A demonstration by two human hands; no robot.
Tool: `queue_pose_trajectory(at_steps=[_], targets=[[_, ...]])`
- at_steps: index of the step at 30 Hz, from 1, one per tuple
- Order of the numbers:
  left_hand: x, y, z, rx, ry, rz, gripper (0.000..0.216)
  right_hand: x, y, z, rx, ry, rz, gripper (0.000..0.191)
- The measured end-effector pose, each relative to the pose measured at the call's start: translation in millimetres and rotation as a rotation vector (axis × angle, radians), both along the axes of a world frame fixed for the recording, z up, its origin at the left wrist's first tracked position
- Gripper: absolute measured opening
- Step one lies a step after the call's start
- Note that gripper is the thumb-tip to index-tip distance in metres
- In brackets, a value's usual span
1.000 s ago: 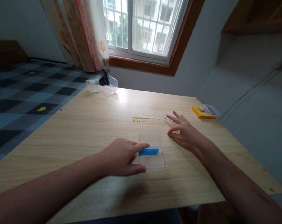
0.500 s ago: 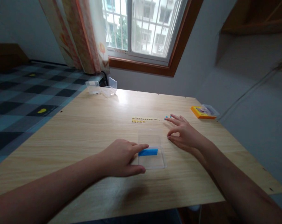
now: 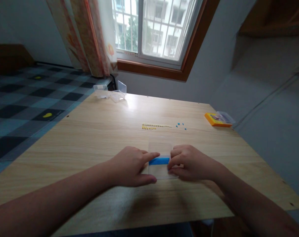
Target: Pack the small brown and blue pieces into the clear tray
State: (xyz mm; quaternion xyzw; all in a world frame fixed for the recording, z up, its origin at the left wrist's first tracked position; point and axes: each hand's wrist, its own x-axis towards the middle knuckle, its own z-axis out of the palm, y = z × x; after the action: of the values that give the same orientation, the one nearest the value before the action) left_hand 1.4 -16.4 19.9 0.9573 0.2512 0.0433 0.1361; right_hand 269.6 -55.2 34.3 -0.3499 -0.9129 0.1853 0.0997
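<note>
A small clear plastic box (image 3: 160,171) lies on the wooden table (image 3: 90,138) with a row of blue sticks (image 3: 159,161) inside. My left hand (image 3: 129,166) rests at the box's left side, index finger stretched to the left end of the blue row, thumb along the box's front edge. My right hand (image 3: 189,163) is curled at the box's right side, fingertips pinched at the right end of the blue row. Farther back lie a line of tiny yellow pieces (image 3: 155,126) and a few tiny blue pieces (image 3: 181,125).
Open clear plastic boxes (image 3: 111,92) stand at the table's far left corner. An orange packet with a clear lid (image 3: 218,119) lies near the right edge. A checkered bed (image 3: 23,105) is to the left; a window (image 3: 156,29) is behind the table.
My right hand came back from the tiny blue pieces to the right end of the blue row in the clear box. My left hand stayed put.
</note>
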Motion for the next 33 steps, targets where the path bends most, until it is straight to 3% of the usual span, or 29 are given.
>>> queue_pose_trajectory(at_steps=[8,19,27,33], targets=[[0.2,-0.3,-0.5,-0.004,-0.016,0.0,0.073,-2.6,-4.1,1.9,0.039,-0.049,-0.035,0.011],[-0.6,0.5,-2.1,0.014,-0.03,-0.015,0.073,5.6,-4.3,2.1,0.022,-0.032,0.109,0.014],[0.5,-0.5,0.2,0.013,-0.017,-0.005,0.074,8.1,-3.3,5.2,0.094,-0.099,0.086,0.022],[0.6,-1.0,-0.6,0.004,-0.02,0.004,0.074,7.2,-4.3,6.2,0.08,-0.058,0.125,0.016]])
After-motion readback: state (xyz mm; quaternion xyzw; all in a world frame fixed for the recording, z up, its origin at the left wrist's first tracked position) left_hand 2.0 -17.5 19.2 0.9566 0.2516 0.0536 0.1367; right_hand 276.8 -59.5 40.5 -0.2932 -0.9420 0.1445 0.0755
